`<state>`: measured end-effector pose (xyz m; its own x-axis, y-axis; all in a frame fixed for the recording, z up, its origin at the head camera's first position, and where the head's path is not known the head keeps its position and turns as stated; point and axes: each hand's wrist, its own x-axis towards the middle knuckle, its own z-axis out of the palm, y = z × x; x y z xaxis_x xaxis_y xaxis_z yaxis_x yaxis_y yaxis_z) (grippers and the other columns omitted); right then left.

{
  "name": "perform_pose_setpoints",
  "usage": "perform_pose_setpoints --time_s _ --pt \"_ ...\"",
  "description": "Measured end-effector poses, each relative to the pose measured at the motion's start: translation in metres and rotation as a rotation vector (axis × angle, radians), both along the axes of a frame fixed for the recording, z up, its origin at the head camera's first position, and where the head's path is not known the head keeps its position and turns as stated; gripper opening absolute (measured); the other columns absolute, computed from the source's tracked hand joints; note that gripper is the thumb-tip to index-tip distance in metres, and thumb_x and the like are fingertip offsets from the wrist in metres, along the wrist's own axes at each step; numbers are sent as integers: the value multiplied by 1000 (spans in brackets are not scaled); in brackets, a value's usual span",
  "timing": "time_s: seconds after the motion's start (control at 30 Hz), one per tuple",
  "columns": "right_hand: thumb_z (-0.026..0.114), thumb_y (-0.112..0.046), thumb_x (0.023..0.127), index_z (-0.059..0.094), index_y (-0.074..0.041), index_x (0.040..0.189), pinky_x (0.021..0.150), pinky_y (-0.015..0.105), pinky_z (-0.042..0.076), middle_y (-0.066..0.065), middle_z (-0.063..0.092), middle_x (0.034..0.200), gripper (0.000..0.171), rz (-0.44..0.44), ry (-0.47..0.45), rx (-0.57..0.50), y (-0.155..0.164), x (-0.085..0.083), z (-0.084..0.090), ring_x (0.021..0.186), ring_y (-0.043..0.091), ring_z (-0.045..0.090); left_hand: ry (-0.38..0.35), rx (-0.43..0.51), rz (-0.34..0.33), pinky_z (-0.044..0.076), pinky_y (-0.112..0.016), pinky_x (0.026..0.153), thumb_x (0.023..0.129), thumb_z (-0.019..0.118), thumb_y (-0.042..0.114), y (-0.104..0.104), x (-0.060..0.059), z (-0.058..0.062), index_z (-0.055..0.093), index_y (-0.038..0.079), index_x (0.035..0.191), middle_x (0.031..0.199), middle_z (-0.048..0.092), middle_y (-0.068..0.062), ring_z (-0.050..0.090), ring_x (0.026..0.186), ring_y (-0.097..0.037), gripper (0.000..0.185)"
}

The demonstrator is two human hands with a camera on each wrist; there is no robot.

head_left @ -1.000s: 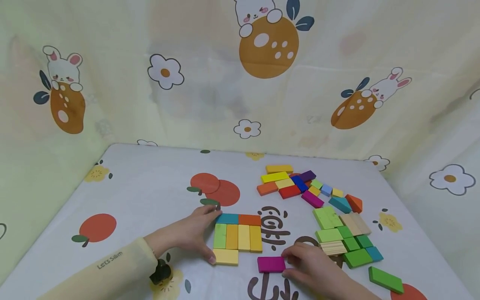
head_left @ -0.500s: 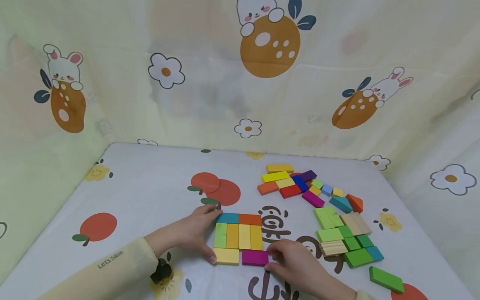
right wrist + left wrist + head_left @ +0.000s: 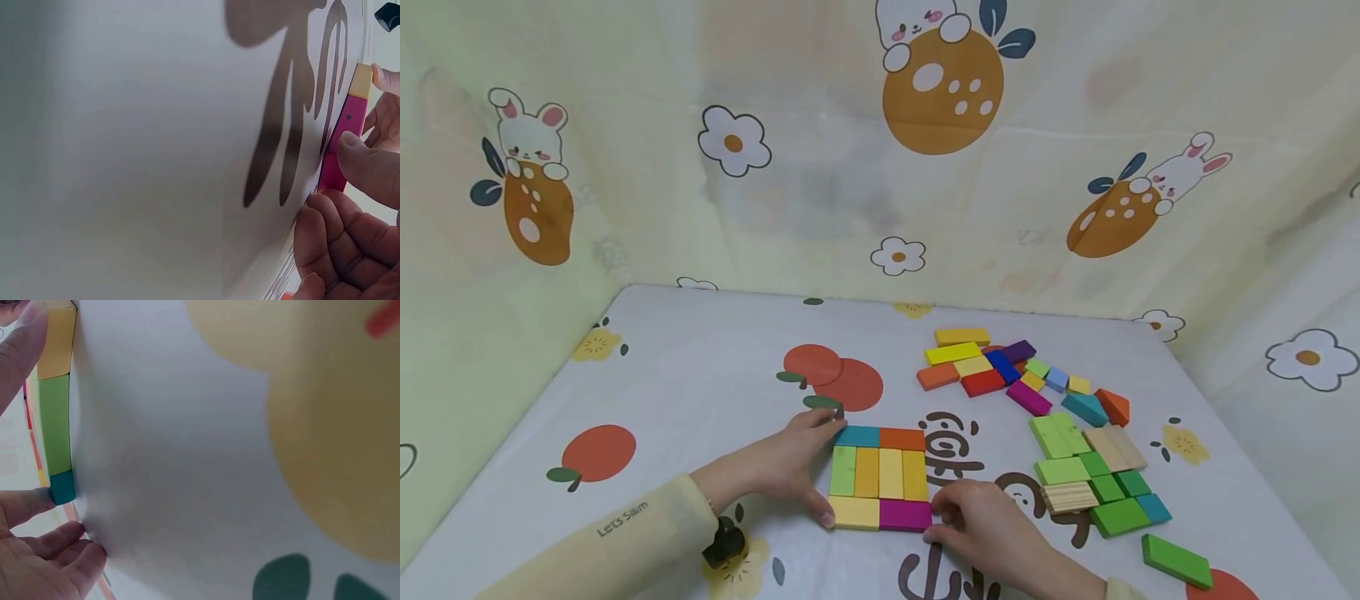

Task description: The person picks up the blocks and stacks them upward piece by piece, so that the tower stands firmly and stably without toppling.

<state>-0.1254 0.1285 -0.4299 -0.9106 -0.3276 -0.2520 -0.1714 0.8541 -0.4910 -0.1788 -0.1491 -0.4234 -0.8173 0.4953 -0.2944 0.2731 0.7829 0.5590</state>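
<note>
pink block goes into the square
right hand [image 3: 981, 525] pinches the pink block [image 3: 905, 515]; flat left hand [image 3: 790, 471] braces the square's left side. a hard push could scatter it.

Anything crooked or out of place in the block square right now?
Nothing stands out. The magenta block sits flush beside the yellow block, closing the bottom row. The left hand braces the square's left edge; the right hand presses the magenta block.
</note>
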Motion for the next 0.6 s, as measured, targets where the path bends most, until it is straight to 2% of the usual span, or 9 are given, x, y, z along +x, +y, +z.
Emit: perform_pose_setpoints --time_s 0.6 --pt "86 -24 82 76 -11 96 65 19 53 -9 63 76 22 31 -13 -29 3 -1 0 69 7 54 4 -33 2 41 -55 118 63 98 40 4 0 2 39 5 156 164 30 -18 31 150 -35 115"
